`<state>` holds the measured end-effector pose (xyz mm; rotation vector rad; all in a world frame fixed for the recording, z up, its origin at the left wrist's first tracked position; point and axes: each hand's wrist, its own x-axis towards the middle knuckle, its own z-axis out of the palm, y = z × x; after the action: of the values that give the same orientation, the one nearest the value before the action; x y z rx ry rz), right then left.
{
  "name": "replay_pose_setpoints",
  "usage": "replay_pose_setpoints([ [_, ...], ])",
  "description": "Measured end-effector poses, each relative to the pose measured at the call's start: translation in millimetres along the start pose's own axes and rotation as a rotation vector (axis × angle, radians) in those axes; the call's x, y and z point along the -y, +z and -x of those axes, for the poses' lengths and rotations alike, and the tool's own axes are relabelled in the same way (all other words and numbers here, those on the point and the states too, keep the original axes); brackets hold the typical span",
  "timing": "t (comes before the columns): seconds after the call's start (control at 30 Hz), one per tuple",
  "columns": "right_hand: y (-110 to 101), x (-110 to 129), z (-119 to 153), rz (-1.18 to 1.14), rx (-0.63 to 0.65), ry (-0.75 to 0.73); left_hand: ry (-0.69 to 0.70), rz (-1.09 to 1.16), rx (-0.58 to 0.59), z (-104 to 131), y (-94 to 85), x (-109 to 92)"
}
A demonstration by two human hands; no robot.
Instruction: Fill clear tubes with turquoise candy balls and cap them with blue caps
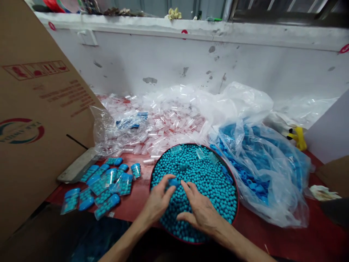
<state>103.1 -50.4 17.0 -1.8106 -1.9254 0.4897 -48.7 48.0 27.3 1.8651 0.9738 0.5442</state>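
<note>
A round red-rimmed tub (236,203) full of small turquoise balls (196,167) stands in front of me. Over its near left part, my left hand (159,196) is closed in a pinch on a blue cap (173,182); whether a clear container hangs beneath it is hidden. My right hand (201,209) hovers above the balls just right of the cap, fingers spread and thumb apart, with nothing in it. Several small clear containers with blue caps and turquoise balls inside (107,202) lie on the red table to the left.
Many clear empty tubes (174,125) are heaped behind the tub. A clear plastic bag with blue caps (253,163) lies to the right. On the left stands a large cardboard box (40,109), a flat grey slab (79,165) beside it. A white wall (174,58) closes off the back.
</note>
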Motion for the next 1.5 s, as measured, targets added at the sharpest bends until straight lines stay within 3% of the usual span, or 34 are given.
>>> replay_pose_setpoints([
  [0.13,-14,-19,-31,0.105,-0.057,-0.003,-0.019,-0.457,-0.353,4,-57.8,28],
  [0.2,-17,-29,-54,0.206,-0.097,0.023,0.024,-0.649,-0.506,2,-66.2,32],
  [0.23,-17,-32,-66,0.261,-0.103,0.031,0.053,-0.671,-0.521,-1,-63.3,30],
  [0.33,-14,-37,-94,0.394,-0.028,0.015,0.109,-0.525,-0.342,-18,-33.7,19],
  [0.43,-12,-42,-102,0.412,0.029,0.000,0.107,-0.440,-0.218,-43,3.9,10],
  [0.6,-10,-52,-78,-0.024,-0.181,0.033,0.178,-0.353,-0.060,-73,39.5,3],
  [0.67,-13,-53,-66,-0.175,-0.249,0.063,0.186,-0.266,0.046,-75,46.1,0],
  [0.73,-20,-55,-53,-0.167,-0.252,0.067,0.174,-0.158,0.133,-74,51.4,-1],
  [0.83,-39,-63,-34,0.125,-0.221,0.128,0.085,0.022,0.222,-71,58.4,0],
  [0.97,-57,-89,-18,0.590,-0.128,0.452,-0.185,0.264,0.337,-68,62.7,2],
  [1.1,-58,-108,-16,0.639,0.018,0.461,-0.296,0.401,0.407,-63,59.2,-2],
  [1.2,-63,-108,-20,0.615,0.051,0.478,-0.308,0.461,0.439,-59,55.2,-5],
  [1.3,-67,-95,-24,0.400,-0.019,0.417,-0.320,0.544,0.442,-55,53.7,-5],
  [1.43,-47,-69,-26,-0.344,-0.089,0.183,-0.253,0.577,0.447,-52,55.4,-2],
  [1.5,-32,-62,-27,-0.601,-0.076,0.199,-0.199,0.569,0.441,-50,56.5,-1],
])
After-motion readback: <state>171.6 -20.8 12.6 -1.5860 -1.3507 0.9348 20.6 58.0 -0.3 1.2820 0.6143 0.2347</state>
